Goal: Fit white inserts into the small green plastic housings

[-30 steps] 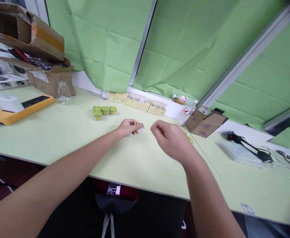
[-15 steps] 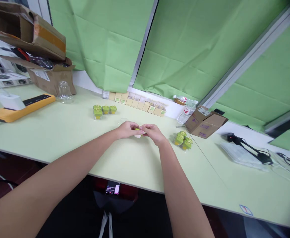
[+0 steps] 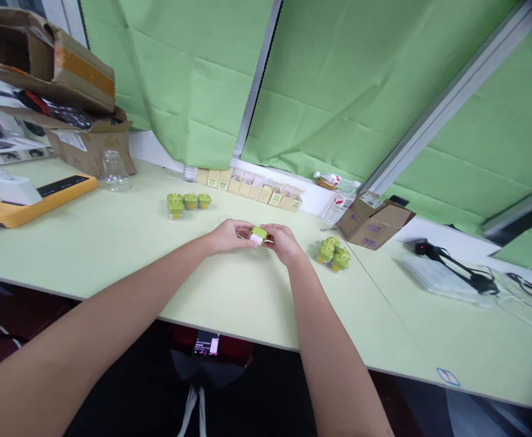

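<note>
Green curtains (image 3: 193, 79) are hung behind a pale green bench (image 3: 111, 243), at whose far left corner stacked cardboard boxes (image 3: 51, 79) are seen, with a row of small tan cartons (image 3: 247, 187) set along the far edge. Near the bench's middle, a small green-capped jar (image 3: 257, 234) is gripped between the left hand (image 3: 232, 235) and the right hand (image 3: 285, 241), the fingers of both closed on it. Like jars are grouped in one cluster (image 3: 186, 203) toward the far edge and another cluster (image 3: 333, 254) just right of the hands.

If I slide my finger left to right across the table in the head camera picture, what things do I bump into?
Orange tray → glass jar → green pots → left hand → little green box → right hand → green pile → cardboard box → black cable.
</note>
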`<action>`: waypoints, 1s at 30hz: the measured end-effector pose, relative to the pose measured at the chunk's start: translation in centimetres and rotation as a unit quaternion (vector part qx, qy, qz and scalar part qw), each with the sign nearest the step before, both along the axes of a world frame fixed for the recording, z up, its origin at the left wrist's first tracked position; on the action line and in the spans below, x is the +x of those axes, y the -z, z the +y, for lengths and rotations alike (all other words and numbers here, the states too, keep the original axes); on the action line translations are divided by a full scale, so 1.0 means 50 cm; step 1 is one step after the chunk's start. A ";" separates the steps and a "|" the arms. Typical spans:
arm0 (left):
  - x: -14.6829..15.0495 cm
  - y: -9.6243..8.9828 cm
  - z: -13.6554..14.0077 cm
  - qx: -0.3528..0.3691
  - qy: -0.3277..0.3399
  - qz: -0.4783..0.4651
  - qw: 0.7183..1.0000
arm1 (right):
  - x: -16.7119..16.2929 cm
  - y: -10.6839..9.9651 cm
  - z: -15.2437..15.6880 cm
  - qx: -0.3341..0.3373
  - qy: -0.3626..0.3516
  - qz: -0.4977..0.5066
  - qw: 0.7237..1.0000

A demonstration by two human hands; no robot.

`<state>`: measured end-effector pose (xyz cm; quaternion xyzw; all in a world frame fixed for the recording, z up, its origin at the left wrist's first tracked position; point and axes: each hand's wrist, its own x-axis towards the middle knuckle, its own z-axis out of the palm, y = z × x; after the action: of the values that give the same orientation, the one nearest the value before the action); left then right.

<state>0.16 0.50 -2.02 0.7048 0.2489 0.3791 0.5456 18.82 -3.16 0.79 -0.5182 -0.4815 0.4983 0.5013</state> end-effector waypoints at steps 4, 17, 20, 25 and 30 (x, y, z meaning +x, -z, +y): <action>-0.003 -0.007 -0.007 0.009 0.008 0.013 1.000 | 0.004 0.003 0.002 -0.020 0.000 0.009 1.000; -0.070 -0.023 0.038 0.161 -0.287 0.075 0.941 | 0.020 0.014 0.021 -0.020 0.089 0.073 0.993; -0.078 0.004 0.048 0.140 -0.234 0.147 0.951 | 0.013 0.010 0.015 -0.003 0.092 0.072 0.993; -0.054 0.015 0.029 0.119 -0.166 0.118 0.972 | -0.006 0.003 0.009 0.030 0.088 0.062 0.994; -0.022 -0.002 -0.011 0.144 -0.086 0.116 0.979 | -0.020 0.003 0.009 0.082 0.080 0.047 0.992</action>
<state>-0.96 -0.05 -1.93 0.7912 0.3131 0.3722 0.3707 17.80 -2.69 0.63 -0.4881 -0.4535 0.4389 0.6029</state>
